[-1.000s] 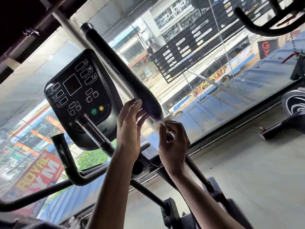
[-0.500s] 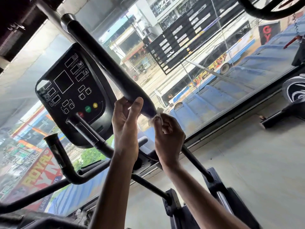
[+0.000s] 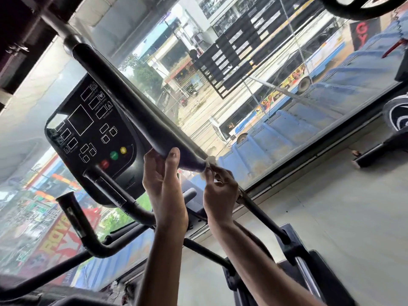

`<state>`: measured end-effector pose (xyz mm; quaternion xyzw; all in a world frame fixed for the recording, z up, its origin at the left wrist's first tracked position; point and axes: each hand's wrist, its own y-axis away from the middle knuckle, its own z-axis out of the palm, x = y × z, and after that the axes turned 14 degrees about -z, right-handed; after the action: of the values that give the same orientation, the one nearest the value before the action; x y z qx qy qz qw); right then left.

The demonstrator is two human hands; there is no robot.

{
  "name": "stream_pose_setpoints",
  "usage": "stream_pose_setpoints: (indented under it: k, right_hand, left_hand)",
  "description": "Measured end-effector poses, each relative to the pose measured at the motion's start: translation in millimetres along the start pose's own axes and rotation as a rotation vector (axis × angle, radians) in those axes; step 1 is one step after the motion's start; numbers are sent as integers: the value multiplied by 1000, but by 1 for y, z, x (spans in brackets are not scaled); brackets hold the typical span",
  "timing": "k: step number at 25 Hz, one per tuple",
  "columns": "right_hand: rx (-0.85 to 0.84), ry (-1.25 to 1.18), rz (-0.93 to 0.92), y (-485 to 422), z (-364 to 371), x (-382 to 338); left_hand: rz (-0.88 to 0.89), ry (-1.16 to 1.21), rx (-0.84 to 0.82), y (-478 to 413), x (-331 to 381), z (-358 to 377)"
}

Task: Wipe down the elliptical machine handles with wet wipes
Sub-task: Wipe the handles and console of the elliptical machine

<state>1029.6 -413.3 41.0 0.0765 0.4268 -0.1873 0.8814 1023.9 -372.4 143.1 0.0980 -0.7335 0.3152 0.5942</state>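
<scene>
A long black foam-covered handle (image 3: 132,100) of the elliptical runs from upper left down to the centre. My left hand (image 3: 163,186) reaches up to its lower end, thumb on the near side and fingers curled behind the grip. My right hand (image 3: 218,188) pinches a small white wet wipe (image 3: 209,163) against the bottom edge of the foam grip, where it meets the bare metal bar (image 3: 262,215). Most of the wipe is hidden by my fingers.
The black console (image 3: 88,133) with green, yellow and red buttons sits left of the handle. A short fixed handlebar (image 3: 81,228) curves below it. A big window (image 3: 242,85) is right behind the machine; another machine's parts (image 3: 395,115) stand at the right on grey floor.
The view has tilted, shifting the handle and console. Both hands stay at the grip's lower end; my right hand keeps pinching the wipe there.
</scene>
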Motion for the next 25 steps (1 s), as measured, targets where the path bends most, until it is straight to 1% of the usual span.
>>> stream_pose_setpoints:
  k: [2, 4, 5, 7, 8, 9, 12, 13, 14, 17, 18, 20, 22, 25]
  right_hand:
    - [22, -95, -106, 16, -1, -12]
    - [13, -104, -144, 26, 1, -8]
    - [16, -66, -109, 24, 4, 2]
    - [9, 7, 76, 11, 7, 21]
    - [14, 16, 157, 5, 7, 25]
    - [30, 0, 192, 3, 7, 25]
    - [21, -80, 81, 7, 1, 17]
    - [14, -69, 66, 6, 0, 19]
    - [14, -54, 77, 1, 0, 24]
    - [13, 3, 201, -16, 4, 38]
    - [17, 8, 198, -16, 4, 37]
    - [6, -19, 125, -11, 3, 35]
    - [-13, 20, 84, -12, 2, 42]
    - [-46, 131, 166, -31, 5, 55]
  left_hand:
    - [4, 15, 25, 2, -1, 4]
    - [9, 4, 57, 2, -3, 6]
    - [10, -4, 70, 1, -3, 7]
    - [7, -22, 82, 0, -2, 7]
    - [0, -24, 79, 0, -1, 7]
    - [-6, -20, 71, 0, -1, 7]
    - [-24, 6, 78, -4, -2, 6]
    - [-24, 9, 87, -6, -3, 7]
    - [-21, 11, 94, -6, -4, 8]
    - [-14, 44, 110, -4, -6, 12]
    - [-12, 64, 113, -4, -6, 14]
    - [-15, 100, 127, -7, -8, 15]
    - [-15, 100, 139, -9, -9, 16]
    - [-11, 84, 150, -7, -9, 19]
